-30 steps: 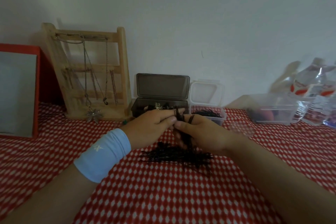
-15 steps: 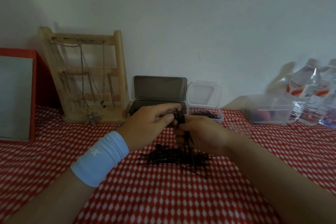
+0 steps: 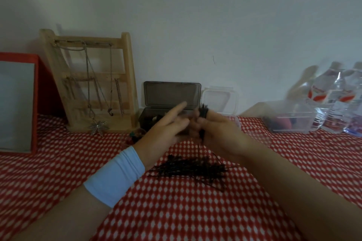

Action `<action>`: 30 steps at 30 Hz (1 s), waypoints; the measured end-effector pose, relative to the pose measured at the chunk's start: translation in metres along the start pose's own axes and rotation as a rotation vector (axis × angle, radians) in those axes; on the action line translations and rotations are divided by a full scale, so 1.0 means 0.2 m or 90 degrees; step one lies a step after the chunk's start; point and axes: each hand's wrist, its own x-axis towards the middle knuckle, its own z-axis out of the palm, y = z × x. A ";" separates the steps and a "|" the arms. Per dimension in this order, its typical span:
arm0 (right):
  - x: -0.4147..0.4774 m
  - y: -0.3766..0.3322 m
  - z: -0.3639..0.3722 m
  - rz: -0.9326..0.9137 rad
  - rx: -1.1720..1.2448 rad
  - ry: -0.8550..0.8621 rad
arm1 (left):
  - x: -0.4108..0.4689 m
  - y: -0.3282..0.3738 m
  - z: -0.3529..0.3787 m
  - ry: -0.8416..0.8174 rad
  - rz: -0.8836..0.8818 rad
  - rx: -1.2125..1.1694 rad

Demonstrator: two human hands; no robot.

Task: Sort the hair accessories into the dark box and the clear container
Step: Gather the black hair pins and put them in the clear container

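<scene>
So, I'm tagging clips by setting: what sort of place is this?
Probably a home dressing table: a wooden jewellery stand hung with necklaces, what looks like a red-framed mirror, and a red-and-white tablecloth against a plain wall.

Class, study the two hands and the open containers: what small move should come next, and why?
Probably the right hand lowers its bundle of hairpins into the clear container: the bundle is gripped upright, the container stands open just behind, and the left hand has straight fingers.
</scene>
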 end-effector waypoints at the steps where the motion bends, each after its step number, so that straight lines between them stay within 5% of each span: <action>1: 0.01 -0.02 0.00 -0.030 0.053 0.025 | 0.01 -0.02 0.01 -0.016 -0.028 0.009; 4: 0.02 -0.05 -0.01 -0.086 0.155 0.064 | 0.00 -0.06 0.04 -0.113 -0.094 0.245; 6: 0.02 -0.05 -0.01 -0.098 0.168 0.066 | -0.01 -0.09 0.05 -0.119 -0.103 0.272; 11: 0.01 -0.01 0.02 -0.088 0.128 0.047 | 0.01 -0.11 0.07 0.014 -0.128 0.127; 22: 0.02 -0.03 0.01 -0.136 0.052 0.086 | -0.02 -0.03 0.11 0.002 -0.338 -0.429; 30: -0.02 0.02 0.01 -0.131 -0.334 0.089 | -0.02 -0.04 0.10 0.001 -0.248 -0.593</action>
